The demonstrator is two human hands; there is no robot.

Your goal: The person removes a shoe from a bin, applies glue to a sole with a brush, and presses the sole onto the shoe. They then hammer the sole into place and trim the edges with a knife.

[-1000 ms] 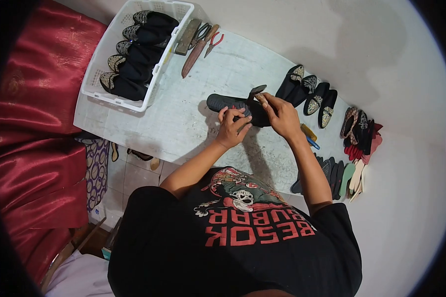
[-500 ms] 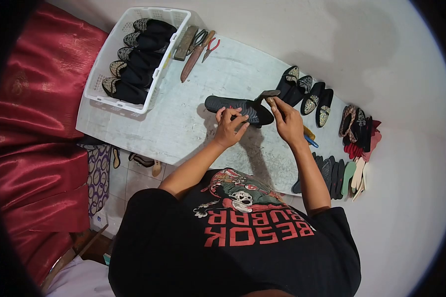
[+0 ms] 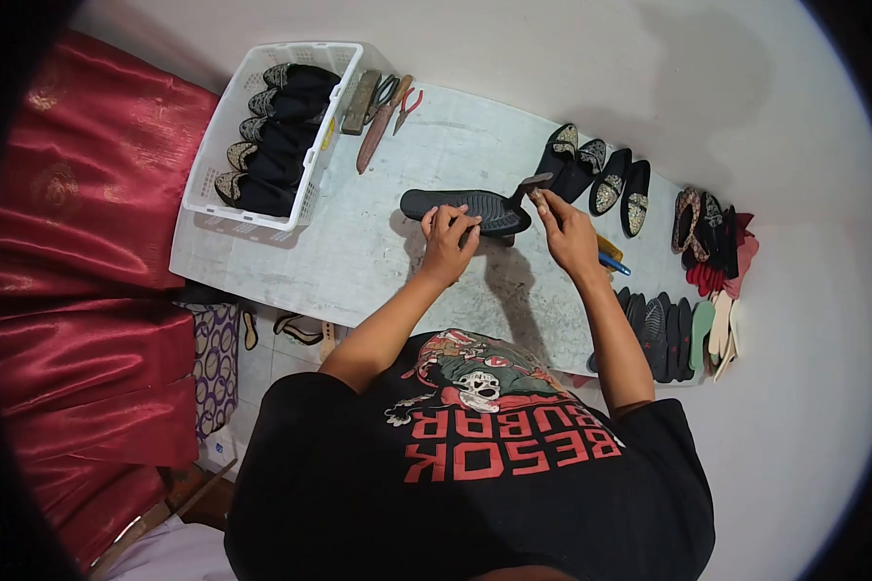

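At the bottom of the frame is the person's dark shirt (image 3: pixel 552 528), with both forearms reaching up toward the center. The left hand (image 3: pixel 446 250) approaches from the lower left, its fingers spread over the upturned sole of a black shoe (image 3: pixel 497 211); whether the thumb also clamps the shoe's edge cannot be told. The right hand (image 3: pixel 572 237), on the right side of the shoe, is closed around the short handle of a hammer (image 3: pixel 534 182). The shoe is above the middle of the frame, over the pale table (image 3: pixel 358 232). Its long axis runs nearly across the picture, sloping slightly down to the right, with the pointed end on the right. The hammer head is just beyond that end, toward the top of the frame; the shoe lies to the left of the right-hand grip. The right hand is therefore nearer the pointed end, and the left hand nearer the mid-sole. A blue-handled tool (image 3: pixel 615 264) lies beside the right wrist, and dark insoles (image 3: pixel 655 334) stand in a row at the right. Farther off, shoes with patterned toes (image 3: pixel 607 192) are at the upper right. Red-handled pliers (image 3: pixel 418 100) and a white basket (image 3: pixel 242 218) holding more shoes are at the upper left.
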